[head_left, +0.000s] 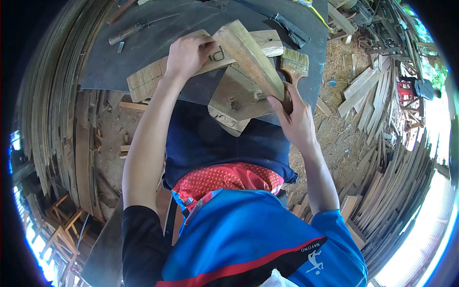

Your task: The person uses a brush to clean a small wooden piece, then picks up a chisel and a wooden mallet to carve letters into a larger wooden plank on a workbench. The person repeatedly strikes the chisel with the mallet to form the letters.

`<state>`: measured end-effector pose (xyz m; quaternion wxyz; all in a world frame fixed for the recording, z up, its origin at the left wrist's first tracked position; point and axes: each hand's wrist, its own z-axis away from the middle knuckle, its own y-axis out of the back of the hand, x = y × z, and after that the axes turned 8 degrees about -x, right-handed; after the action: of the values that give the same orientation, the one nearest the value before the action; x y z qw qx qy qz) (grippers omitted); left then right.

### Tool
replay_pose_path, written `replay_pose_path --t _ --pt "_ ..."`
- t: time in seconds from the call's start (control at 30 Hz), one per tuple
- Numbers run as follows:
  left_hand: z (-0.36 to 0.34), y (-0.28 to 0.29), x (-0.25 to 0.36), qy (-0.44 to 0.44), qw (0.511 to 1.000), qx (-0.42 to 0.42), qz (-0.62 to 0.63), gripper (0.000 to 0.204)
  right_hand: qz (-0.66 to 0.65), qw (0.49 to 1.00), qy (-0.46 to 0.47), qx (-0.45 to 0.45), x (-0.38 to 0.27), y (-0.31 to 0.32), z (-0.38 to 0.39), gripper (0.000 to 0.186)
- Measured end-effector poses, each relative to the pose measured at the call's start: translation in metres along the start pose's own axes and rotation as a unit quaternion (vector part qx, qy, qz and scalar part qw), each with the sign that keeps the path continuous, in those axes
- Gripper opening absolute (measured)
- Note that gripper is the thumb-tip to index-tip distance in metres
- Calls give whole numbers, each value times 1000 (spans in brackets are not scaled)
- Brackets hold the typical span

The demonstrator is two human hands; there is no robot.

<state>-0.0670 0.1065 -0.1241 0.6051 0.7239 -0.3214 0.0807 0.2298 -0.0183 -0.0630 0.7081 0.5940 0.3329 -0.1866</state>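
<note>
Lying near the left edge of the dark surface [107,62] is a wooden-handled pointed tool [126,34], with a small metal piece [120,47] just beside it; a long board [215,61] with dark marks stretches across the surface, its left end at the near edge; over this board the left hand [186,56] bends its fingers and thumb inward (whether they pinch anything, I cannot tell); a many-sided wood block [235,94] juts past the near edge; a thick wooden bar [251,61] slants above both, its near end gripped between the thumb and fingers of the right hand [297,115] (contact beneath the bar is unclear); beyond the board, toward the far right corner, lies a black-handled tool [291,31]; a wide brush [294,63] rests near the right edge; a yellow strip [319,16] crosses that edge farther away.
</note>
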Motion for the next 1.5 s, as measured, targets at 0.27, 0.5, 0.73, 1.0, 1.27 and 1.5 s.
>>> replay_pose_path --t 0.27,0.5,0.73,1.0,1.27,1.5 --pt "-4 0 4 -12 1000 0 -17 22 32 998 22 46 3 0 -4 46" --pt "-3 -1 0 1 1000 -12 -13 27 95 991 68 64 -3 7 -7 46" --pt "1 -5 3 25 1000 -6 14 27 94 994 38 46 -4 8 -10 46" --pt "-6 0 2 18 1000 -16 -1 22 79 995 30 57 -6 6 -11 47" --pt "-3 0 3 45 998 -35 -6 25 124 991 25 44 1 3 -10 50" --pt "-5 -2 1 29 999 -19 -10 18 1 999 -36 7 5 12 -11 48"
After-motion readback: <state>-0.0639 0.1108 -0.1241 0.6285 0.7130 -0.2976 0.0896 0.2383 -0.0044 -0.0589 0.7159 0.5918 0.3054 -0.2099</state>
